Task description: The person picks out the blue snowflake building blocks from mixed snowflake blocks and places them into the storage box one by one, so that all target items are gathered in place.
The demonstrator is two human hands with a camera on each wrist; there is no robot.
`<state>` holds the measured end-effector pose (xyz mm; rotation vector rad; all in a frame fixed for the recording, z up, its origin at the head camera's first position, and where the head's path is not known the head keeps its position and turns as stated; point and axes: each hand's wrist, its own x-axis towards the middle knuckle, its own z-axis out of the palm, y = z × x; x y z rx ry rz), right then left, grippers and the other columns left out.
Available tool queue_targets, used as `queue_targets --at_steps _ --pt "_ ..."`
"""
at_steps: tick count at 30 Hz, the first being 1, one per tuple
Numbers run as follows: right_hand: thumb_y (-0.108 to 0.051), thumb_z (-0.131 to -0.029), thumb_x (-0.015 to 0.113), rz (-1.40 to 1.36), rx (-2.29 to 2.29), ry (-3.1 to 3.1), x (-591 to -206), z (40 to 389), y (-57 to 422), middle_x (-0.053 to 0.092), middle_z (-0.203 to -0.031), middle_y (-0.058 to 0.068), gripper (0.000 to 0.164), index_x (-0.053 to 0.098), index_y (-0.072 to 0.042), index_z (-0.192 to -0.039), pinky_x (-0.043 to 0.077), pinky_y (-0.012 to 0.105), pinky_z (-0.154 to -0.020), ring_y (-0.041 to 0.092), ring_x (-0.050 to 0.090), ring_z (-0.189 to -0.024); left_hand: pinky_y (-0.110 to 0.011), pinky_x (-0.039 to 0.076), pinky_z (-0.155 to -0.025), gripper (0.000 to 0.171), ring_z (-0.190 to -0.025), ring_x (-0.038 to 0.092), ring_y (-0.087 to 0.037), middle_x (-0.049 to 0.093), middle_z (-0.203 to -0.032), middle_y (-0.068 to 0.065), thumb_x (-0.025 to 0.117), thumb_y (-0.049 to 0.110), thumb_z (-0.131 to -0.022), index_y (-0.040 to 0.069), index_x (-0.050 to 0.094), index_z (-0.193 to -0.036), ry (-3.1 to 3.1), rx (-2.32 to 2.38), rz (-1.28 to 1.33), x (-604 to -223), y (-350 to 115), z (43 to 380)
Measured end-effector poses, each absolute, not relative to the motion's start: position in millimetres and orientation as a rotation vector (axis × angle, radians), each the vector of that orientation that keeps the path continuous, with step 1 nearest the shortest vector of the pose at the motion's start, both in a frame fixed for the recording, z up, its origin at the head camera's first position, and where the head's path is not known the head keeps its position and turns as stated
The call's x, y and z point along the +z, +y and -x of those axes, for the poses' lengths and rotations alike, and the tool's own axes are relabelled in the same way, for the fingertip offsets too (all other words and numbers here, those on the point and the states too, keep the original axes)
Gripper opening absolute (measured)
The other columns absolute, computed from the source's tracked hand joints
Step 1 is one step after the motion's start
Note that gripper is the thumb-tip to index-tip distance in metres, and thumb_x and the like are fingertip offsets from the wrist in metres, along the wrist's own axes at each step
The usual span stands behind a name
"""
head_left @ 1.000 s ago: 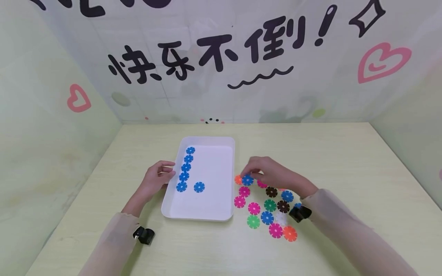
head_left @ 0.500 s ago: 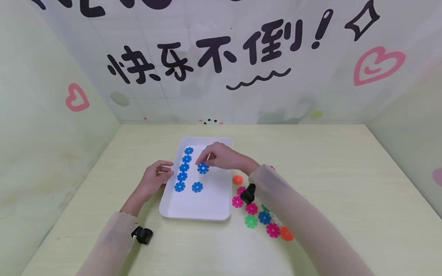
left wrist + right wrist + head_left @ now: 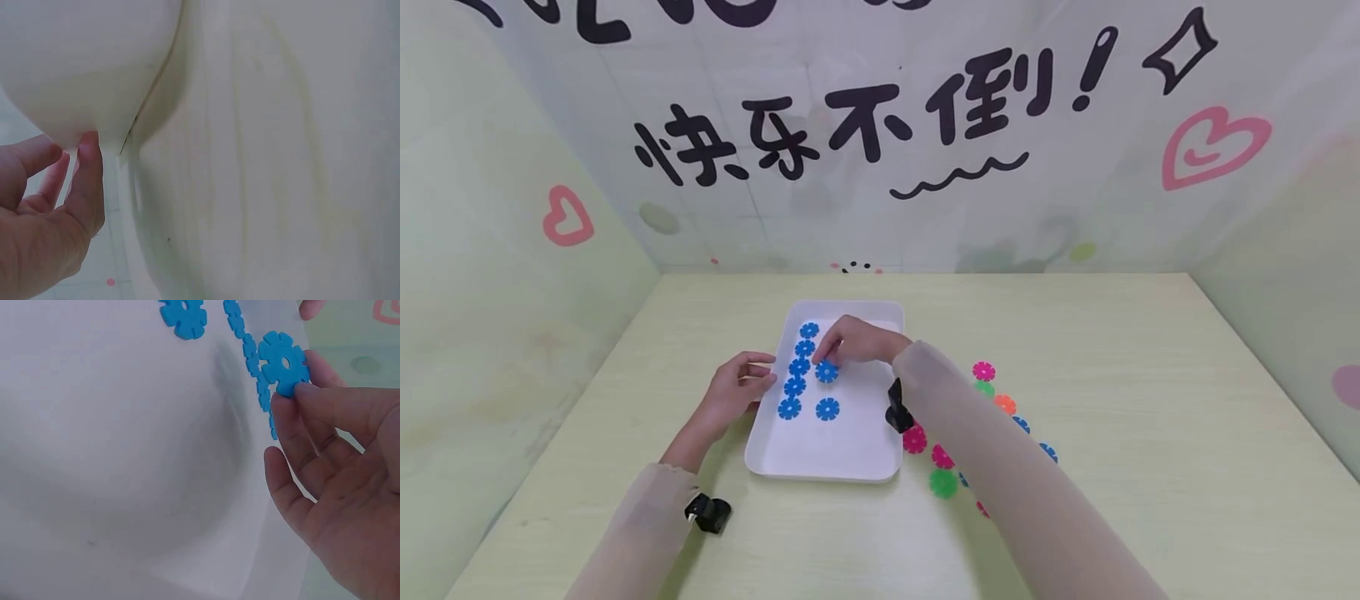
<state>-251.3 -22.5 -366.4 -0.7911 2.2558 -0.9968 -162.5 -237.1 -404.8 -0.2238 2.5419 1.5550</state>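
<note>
My right hand (image 3: 859,340) is over the white tray (image 3: 823,467) and pinches a blue snowflake building disc (image 3: 827,372) between thumb and fingertips. The right wrist view shows this disc (image 3: 284,362) tilted up, with its round centre hole and notched rim facing the camera. Along the tray's left side runs a column of several blue snowflake discs (image 3: 794,387). Another single blue disc (image 3: 827,409) lies to the right of the column's lowest one. My left hand (image 3: 733,389) rests its fingertips against the tray's left rim, thumb apart from the fingers; the left wrist view shows them at the outer wall (image 3: 94,94).
Right of the tray, loose snowflake discs are scattered on the table (image 3: 1112,375), among them a pink one (image 3: 983,371), a light green one (image 3: 943,483) and an orange one (image 3: 1004,404). My right forearm hides part of them. Printed walls enclose the table's back and sides.
My right hand has carried a blue disc from the loose pile leftward over the tray, then slightly farther left towards the column. My left hand has stayed at the tray's rim.
</note>
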Motion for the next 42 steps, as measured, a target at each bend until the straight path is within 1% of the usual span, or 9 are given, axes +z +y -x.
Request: queue_targets --at_steps 3,11,16,23,28,32,36,38,42 --pt "-0.004 -0.088 0.059 0.731 -0.979 2.247 -370.8 251.2 -22.7 0.065 -0.097 -0.006 0.020 0.072 -0.013 -0.101 0.043 0.024 -0.088 0.009 0.057 -0.092 -0.035 0.053 -0.074 0.039 -0.097 0.056 -0.029 0.050 -0.113 -0.017 0.056 0.018 -0.093 0.007 0.044 -0.128 2.540 1.557 0.222 -405.5 -236.8 162.6" --pt "-0.003 -0.086 0.060 0.643 -0.966 2.218 -379.8 252.2 -20.6 0.066 -0.092 -0.002 0.019 0.072 -0.011 -0.099 0.046 0.020 -0.077 0.014 0.059 -0.084 -0.036 0.053 -0.073 0.037 -0.095 0.056 -0.029 0.050 -0.111 -0.017 0.055 0.016 -0.093 0.006 0.045 -0.127 2.535 1.589 0.213 -407.4 -235.9 163.0" --pt "-0.006 -0.086 0.062 0.615 -0.956 2.209 -383.0 252.1 -20.4 0.066 -0.091 -0.004 0.017 0.073 -0.013 -0.097 0.046 0.020 -0.079 0.012 0.059 -0.085 -0.035 0.053 -0.071 0.036 -0.093 0.057 -0.028 0.050 -0.110 -0.016 0.056 0.015 -0.092 0.007 0.046 -0.126 2.541 1.600 0.230 -407.6 -235.5 163.4" --pt "-0.007 -0.087 0.062 0.616 -0.938 2.212 -381.7 251.4 -21.5 0.066 -0.091 -0.004 0.016 0.073 -0.012 -0.097 0.045 0.023 -0.083 0.012 0.059 -0.087 -0.035 0.053 -0.072 0.037 -0.094 0.057 -0.028 0.050 -0.112 -0.017 0.056 0.016 -0.092 0.006 0.046 -0.127 2.518 1.615 0.215 -407.7 -237.5 163.6" --pt "-0.005 -0.086 0.062 0.611 -0.946 2.213 -381.5 250.9 -22.3 0.066 -0.092 -0.002 0.016 0.072 -0.011 -0.098 0.046 0.021 -0.081 0.013 0.060 -0.084 -0.036 0.053 -0.072 0.037 -0.095 0.056 -0.029 0.050 -0.111 -0.017 0.056 0.016 -0.092 0.006 0.046 -0.126 2.517 1.622 0.206 -407.2 -237.8 163.4" --pt "-0.006 -0.086 0.062 0.609 -0.963 2.225 -378.8 251.4 -22.5 0.065 -0.094 0.000 0.018 0.071 -0.009 -0.102 0.047 0.020 -0.077 0.014 0.060 -0.081 -0.036 0.053 -0.073 0.037 -0.095 0.056 -0.029 0.050 -0.111 -0.017 0.056 0.016 -0.092 0.006 0.046 -0.126 2.522 1.617 0.203 -407.1 -237.6 162.9" --pt "-0.008 -0.087 0.061 0.633 -0.993 2.245 -370.1 252.7 -22.7 0.063 -0.096 0.002 0.024 0.067 -0.007 -0.111 0.047 0.021 -0.076 0.017 0.059 -0.080 -0.035 0.053 -0.073 0.037 -0.095 0.056 -0.029 0.050 -0.111 -0.017 0.056 0.017 -0.093 0.007 0.046 -0.126 2.532 1.602 0.207 -407.5 -237.6 162.9" --pt "-0.010 -0.088 0.060 0.657 -0.988 2.260 -364.2 252.9 -21.6 0.062 -0.099 0.002 0.027 0.064 -0.008 -0.115 0.047 0.022 -0.077 0.019 0.059 -0.082 -0.035 0.053 -0.073 0.036 -0.094 0.056 -0.028 0.050 -0.111 -0.017 0.055 0.016 -0.093 0.007 0.046 -0.126 2.535 1.600 0.208 -407.8 -237.8 163.1" --pt "-0.011 -0.089 0.059 0.741 -0.945 2.264 -352.8 251.8 -14.9 0.060 -0.106 0.005 0.032 0.059 -0.007 -0.121 0.047 0.026 -0.081 0.024 0.060 -0.089 -0.036 0.053 -0.072 0.036 -0.094 0.056 -0.029 0.050 -0.111 -0.017 0.055 0.016 -0.093 0.006 0.046 -0.126 2.537 1.606 0.199 -408.6 -238.2 163.3"
